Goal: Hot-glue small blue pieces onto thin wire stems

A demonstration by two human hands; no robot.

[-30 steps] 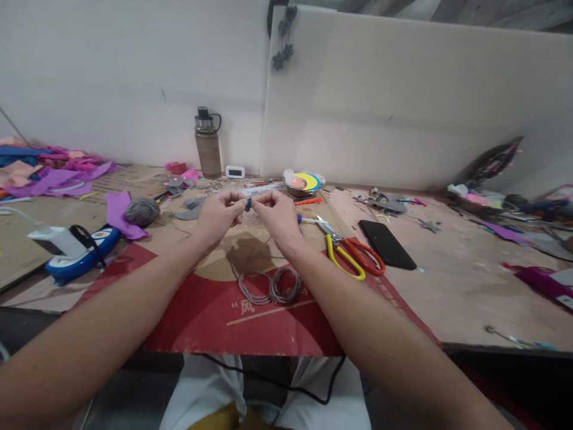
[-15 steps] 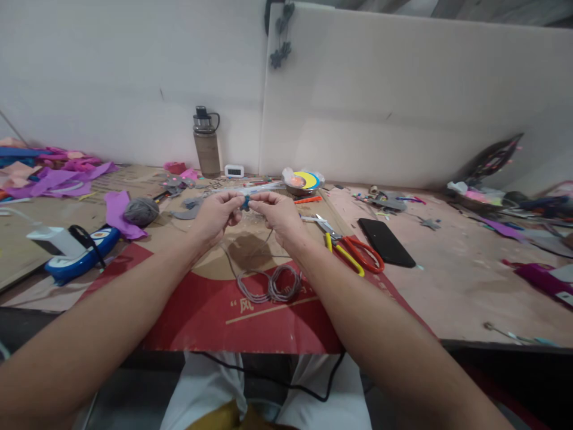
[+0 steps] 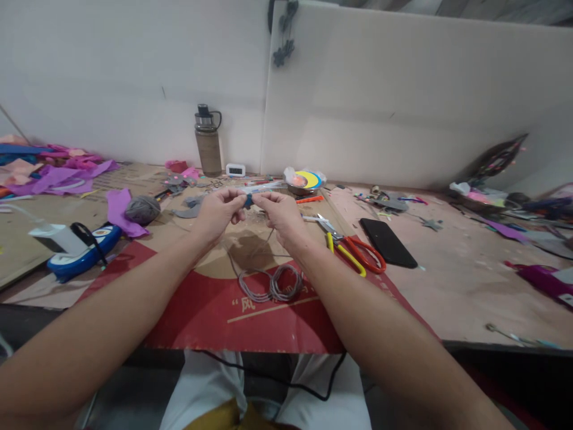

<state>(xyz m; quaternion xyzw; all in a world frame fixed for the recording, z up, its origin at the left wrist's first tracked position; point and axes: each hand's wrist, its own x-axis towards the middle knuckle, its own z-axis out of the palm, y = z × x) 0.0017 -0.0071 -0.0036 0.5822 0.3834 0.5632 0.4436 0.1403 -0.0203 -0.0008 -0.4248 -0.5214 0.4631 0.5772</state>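
Between the fingertips of both hands is a small dark blue piece [image 3: 248, 200], too small to make out its kind. My left hand [image 3: 222, 210] pinches it from the left. From the right, the thumb and forefinger of my right hand [image 3: 276, 210] close at its edge. A grey cord [image 3: 286, 283] lies in loose coils below the hands, on the red printed cardboard [image 3: 201, 325]. One strand of it rises toward the left hand and another toward the right; where they end is hidden by the fingers.
Right of my hands lie red-handled scissors [image 3: 364, 254], a yellow-handled tool [image 3: 351, 258] and a black phone [image 3: 387, 242]. Left are a grey yarn ball [image 3: 142, 209] and a blue power strip [image 3: 67, 266]. A water bottle [image 3: 208, 146] stands by the wall, near a bowl [image 3: 304, 191].
Both hands stay at nearly the same place, still pinching the small blue piece. The right fingers look slightly straighter along its top. The whole view has shifted a little.
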